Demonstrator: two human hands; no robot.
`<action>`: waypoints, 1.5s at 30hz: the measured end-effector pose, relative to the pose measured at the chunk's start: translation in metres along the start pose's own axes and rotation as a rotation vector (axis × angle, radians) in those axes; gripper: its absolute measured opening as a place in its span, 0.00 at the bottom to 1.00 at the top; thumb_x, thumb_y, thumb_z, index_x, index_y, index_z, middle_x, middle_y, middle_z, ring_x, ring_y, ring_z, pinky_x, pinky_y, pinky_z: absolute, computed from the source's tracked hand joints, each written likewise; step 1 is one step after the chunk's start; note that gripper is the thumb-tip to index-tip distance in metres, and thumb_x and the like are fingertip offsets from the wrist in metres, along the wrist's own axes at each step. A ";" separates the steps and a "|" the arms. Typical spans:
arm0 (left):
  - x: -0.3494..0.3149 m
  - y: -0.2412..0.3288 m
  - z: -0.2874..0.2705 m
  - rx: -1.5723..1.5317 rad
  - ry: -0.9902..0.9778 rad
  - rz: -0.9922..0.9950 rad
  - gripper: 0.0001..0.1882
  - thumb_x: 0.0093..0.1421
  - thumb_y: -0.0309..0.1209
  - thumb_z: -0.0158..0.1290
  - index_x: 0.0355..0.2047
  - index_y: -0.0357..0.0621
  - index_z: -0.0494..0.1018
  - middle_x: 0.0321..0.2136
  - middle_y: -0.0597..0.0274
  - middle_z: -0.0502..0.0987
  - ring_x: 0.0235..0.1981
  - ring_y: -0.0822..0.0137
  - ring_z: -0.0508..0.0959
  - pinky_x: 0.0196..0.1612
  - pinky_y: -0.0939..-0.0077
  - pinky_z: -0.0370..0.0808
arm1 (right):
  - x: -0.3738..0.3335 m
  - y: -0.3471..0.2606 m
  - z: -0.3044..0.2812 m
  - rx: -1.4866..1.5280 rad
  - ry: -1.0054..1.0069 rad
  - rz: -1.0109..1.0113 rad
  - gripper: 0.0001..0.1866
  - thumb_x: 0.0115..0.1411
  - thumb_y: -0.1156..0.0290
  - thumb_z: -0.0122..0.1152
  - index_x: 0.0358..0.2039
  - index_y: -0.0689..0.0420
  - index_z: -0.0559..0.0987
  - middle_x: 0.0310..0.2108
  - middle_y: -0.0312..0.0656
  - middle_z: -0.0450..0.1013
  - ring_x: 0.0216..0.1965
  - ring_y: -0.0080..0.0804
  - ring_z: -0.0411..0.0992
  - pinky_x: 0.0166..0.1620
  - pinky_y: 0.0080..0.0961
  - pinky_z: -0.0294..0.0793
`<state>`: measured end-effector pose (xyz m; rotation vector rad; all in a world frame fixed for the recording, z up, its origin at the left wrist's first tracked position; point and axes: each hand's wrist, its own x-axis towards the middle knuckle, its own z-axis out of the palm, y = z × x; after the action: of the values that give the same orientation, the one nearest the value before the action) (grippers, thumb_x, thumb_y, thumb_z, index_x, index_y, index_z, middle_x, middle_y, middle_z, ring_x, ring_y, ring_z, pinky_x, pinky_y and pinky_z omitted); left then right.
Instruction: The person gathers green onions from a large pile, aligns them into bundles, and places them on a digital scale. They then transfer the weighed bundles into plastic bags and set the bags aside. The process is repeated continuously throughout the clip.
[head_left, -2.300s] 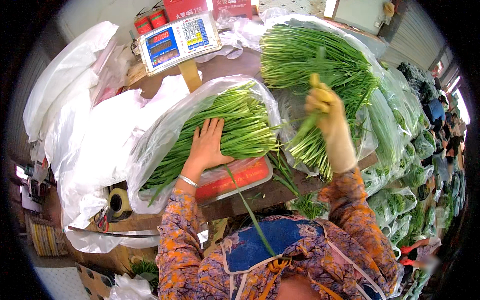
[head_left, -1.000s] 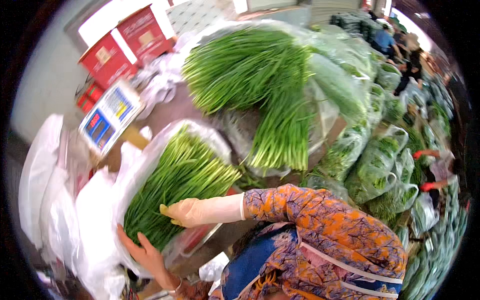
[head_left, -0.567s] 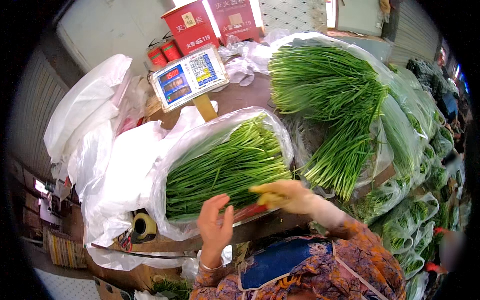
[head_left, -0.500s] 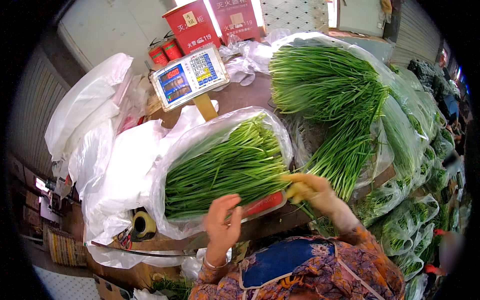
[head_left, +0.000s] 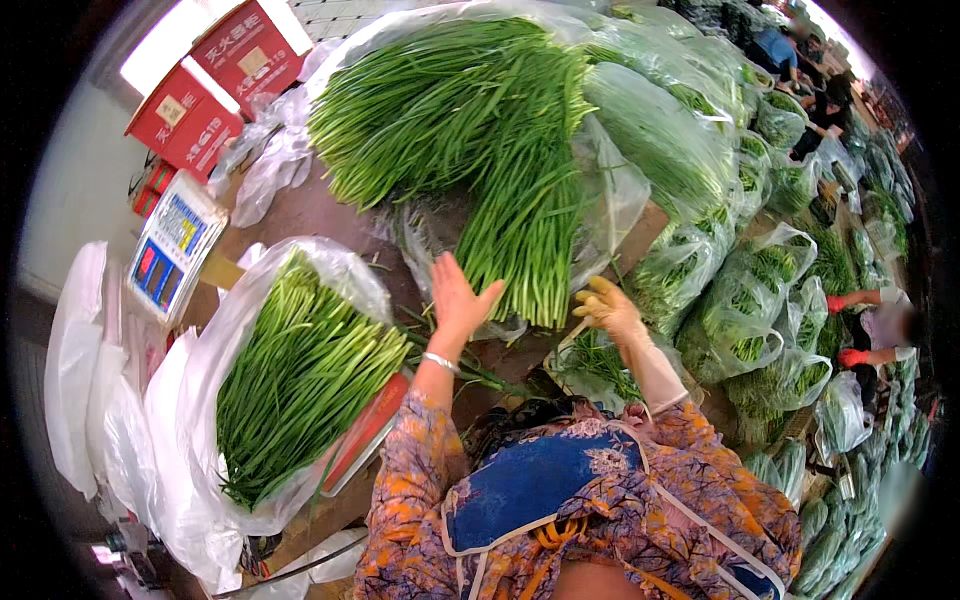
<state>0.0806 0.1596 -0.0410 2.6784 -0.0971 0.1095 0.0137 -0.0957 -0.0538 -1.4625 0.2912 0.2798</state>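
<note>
My bare left hand (head_left: 458,300) is raised with fingers spread, just left of the cut ends of a big heap of long green stalks (head_left: 480,130) lying on clear plastic. It holds nothing. My right hand (head_left: 608,305), in a yellowish glove, has its fingers curled just right of those ends, above a small bag of greens (head_left: 598,362). Whether it grips any stalks is unclear. A smaller bundle of the same stalks (head_left: 300,370) lies in an open plastic bag on a red tray (head_left: 365,430), left of my left arm.
A brown table (head_left: 325,215) carries a scale display (head_left: 172,252), red boxes (head_left: 215,85) and crumpled plastic. White bags (head_left: 95,400) hang at the left. Several bags of greens (head_left: 745,300) pile up at the right, where another person's red-gloved hands (head_left: 848,355) show.
My left hand has left the bagged bundle and risen to the big heap's cut ends. The gloved right hand moved right, beside those ends. The view swung rightward.
</note>
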 end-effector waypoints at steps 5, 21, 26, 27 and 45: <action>0.021 -0.004 0.008 0.071 -0.279 -0.186 0.52 0.42 0.54 0.59 0.54 0.26 0.50 0.49 0.31 0.61 0.51 0.43 0.64 0.53 0.60 0.63 | 0.028 0.018 0.012 -0.011 -0.139 0.166 0.40 0.55 0.58 0.56 0.60 0.64 0.48 0.48 0.52 0.65 0.40 0.36 0.71 0.38 0.28 0.74; -0.013 0.107 0.066 -1.097 -0.124 -0.334 0.33 0.49 0.24 0.57 0.52 0.32 0.52 0.41 0.53 0.68 0.39 0.64 0.72 0.41 0.72 0.72 | 0.048 -0.045 -0.038 0.067 -0.295 0.183 0.23 0.47 0.58 0.65 0.42 0.55 0.74 0.36 0.39 0.74 0.37 0.29 0.70 0.43 0.26 0.66; -0.029 0.103 0.100 -1.401 -0.172 -0.586 0.36 0.49 0.30 0.60 0.52 0.32 0.51 0.43 0.54 0.67 0.40 0.64 0.72 0.39 0.74 0.72 | 0.048 -0.049 -0.113 -0.568 -0.159 0.073 0.25 0.49 0.55 0.62 0.43 0.60 0.74 0.38 0.43 0.74 0.37 0.32 0.73 0.42 0.26 0.69; -0.031 0.096 0.100 -1.454 -0.188 -0.606 0.36 0.50 0.33 0.60 0.52 0.32 0.52 0.43 0.54 0.68 0.40 0.65 0.72 0.39 0.74 0.72 | 0.042 -0.056 -0.116 -0.727 -0.097 0.047 0.27 0.49 0.54 0.62 0.44 0.60 0.73 0.40 0.45 0.74 0.39 0.35 0.72 0.43 0.27 0.69; -0.036 0.094 0.083 -1.650 -0.391 -0.655 0.30 0.58 0.39 0.50 0.55 0.42 0.51 0.44 0.59 0.69 0.37 0.63 0.75 0.34 0.60 0.75 | 0.105 -0.060 -0.008 -0.379 -0.062 0.051 0.18 0.53 0.57 0.58 0.33 0.60 0.77 0.21 0.39 0.75 0.18 0.24 0.68 0.25 0.25 0.67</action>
<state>0.0422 0.0407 -0.0776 0.9538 0.3960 -0.4868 0.1329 -0.1083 -0.0367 -1.8173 0.2338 0.4385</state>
